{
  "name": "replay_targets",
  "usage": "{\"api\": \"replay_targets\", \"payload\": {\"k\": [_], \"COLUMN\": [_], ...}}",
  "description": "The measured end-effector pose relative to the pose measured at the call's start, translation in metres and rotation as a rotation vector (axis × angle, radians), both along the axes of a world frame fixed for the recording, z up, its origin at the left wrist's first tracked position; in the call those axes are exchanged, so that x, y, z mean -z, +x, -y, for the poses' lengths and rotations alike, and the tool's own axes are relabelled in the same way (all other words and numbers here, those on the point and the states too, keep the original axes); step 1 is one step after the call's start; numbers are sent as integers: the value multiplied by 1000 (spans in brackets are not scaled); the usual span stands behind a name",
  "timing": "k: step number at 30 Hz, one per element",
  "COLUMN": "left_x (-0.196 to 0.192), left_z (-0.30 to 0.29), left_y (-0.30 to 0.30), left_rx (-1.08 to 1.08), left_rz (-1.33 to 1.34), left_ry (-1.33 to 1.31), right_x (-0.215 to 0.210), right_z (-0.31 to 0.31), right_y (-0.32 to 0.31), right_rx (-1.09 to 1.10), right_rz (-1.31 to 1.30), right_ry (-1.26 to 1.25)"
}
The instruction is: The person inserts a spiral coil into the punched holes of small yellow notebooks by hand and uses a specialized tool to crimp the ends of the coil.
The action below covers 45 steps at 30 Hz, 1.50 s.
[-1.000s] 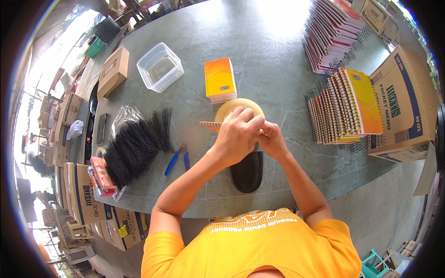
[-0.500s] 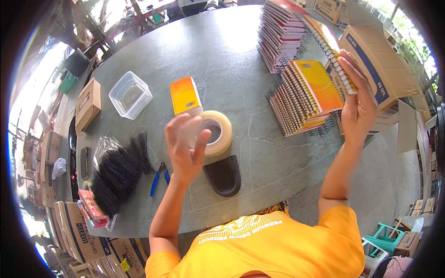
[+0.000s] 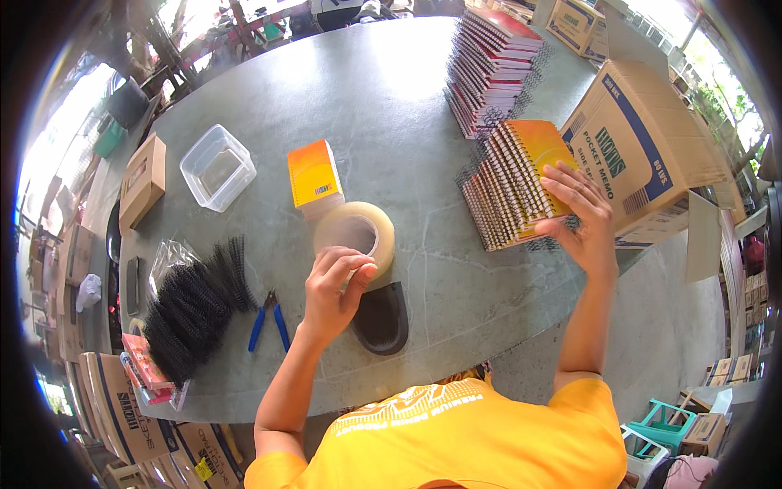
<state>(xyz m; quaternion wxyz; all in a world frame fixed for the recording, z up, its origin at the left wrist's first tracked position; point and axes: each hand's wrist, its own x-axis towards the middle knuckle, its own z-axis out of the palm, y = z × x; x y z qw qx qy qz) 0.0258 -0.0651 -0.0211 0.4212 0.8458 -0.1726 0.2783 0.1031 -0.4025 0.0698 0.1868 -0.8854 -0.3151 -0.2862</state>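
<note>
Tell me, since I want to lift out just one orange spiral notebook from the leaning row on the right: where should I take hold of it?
Grip the front orange notebook by its free edge opposite the wire spiral, coming from the box side, where the right hand already rests. The books lean packed like tiles, so only that top cover and edge are exposed; the spirals probably snag. The left hand is at the tape roll.

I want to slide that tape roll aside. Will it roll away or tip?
The tape roll lies flat on the table, so it would likely slide, not roll. Its wide, low shape looks unlikely to tip. The left hand at its edge probably steadies it.
</note>
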Motion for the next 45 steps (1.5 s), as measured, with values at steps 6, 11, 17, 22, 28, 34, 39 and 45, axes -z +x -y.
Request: {"api": "replay_targets", "payload": {"k": [6, 11, 17, 22, 28, 34, 39, 45], "left_x": [4, -4, 38, 58, 20, -23, -4, 32], "left_z": [-4, -36, -81, -89, -49, -20, -58, -43], "left_y": [4, 39, 87, 92, 49, 12, 19, 24], "left_rx": [-15, -221, -552, -470, -378, -232, -186, 40], "left_rz": [-27, 92, 42, -35, -36, 27, -304, -568], "left_ry": [-9, 269, 652, 683, 910, 299, -396, -756], "right_x": [-1, -3, -18, -15, 55, 115, 111, 110], "right_z": [3, -3, -24, -63, -148, -194, -183, -180], "right_y": [1, 3, -31, -42, -8, 16, 27, 26], "right_rx": [-7, 8, -117, -373, -459, -420, -631, -592], "right_rz": [-72, -45, 216, 75, -215, -625, -1282, -1217], "right_ry": [47, -5, 102, 260, 198, 399, 1041, 972]}}
